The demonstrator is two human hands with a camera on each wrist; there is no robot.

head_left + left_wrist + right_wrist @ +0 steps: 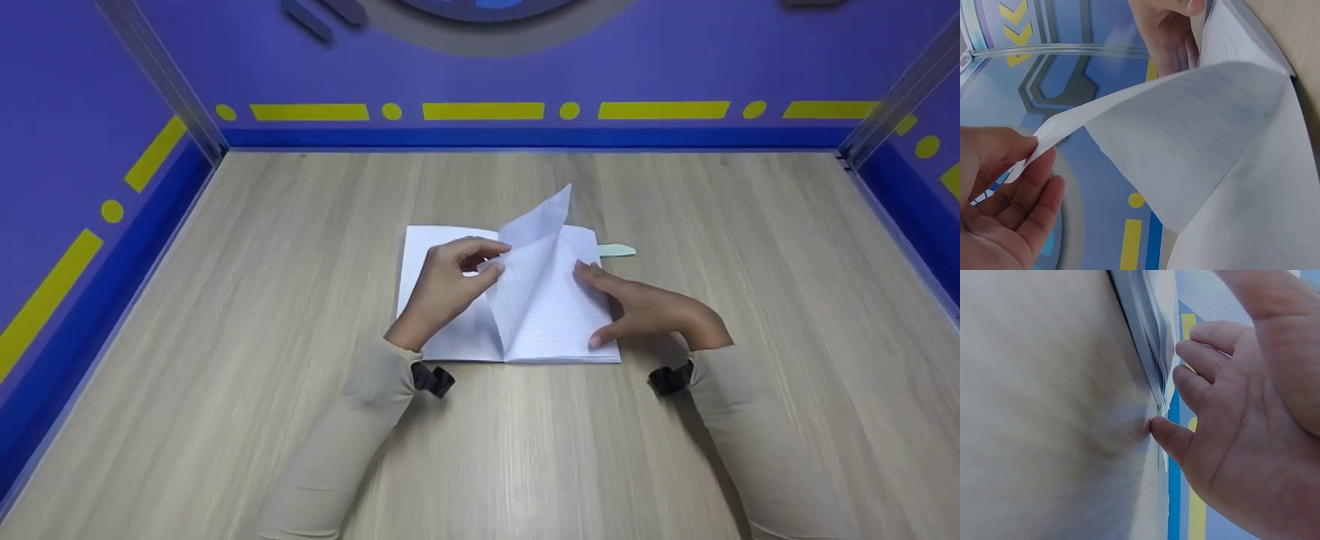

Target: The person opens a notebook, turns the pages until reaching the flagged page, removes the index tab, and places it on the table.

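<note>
On the near side of the open notebook (562, 330), a person's two beige sleeves (757, 442) reach in, one toward its left half and one toward its right. A small black device (433, 380) sits at the left cuff, just off the notebook's near edge, and a matching black device (670, 379) sits at the right cuff, off its near right corner. The notebook lies spread on the wood-grain counter (285, 285), spine running away from the person, its left page plain white and its right page ruled with lines. Over the notebook's left page, the left hand (450, 285) pinches the edge of a raised lined leaf (521, 285) between thumb and finger; the leaf rises from the spine in a curve, one corner pointing up past the notebook's far edge. At the notebook's right edge, the right hand (649, 306) is wide, fingers apart, with the thumb by the near right corner. A pale green tab (617, 250) sticks out from the notebook's right edge, toward the far corner. Well beyond the notebook stands a purple-blue wall (675, 67) with a row of yellow bars (484, 111) and dots
</note>
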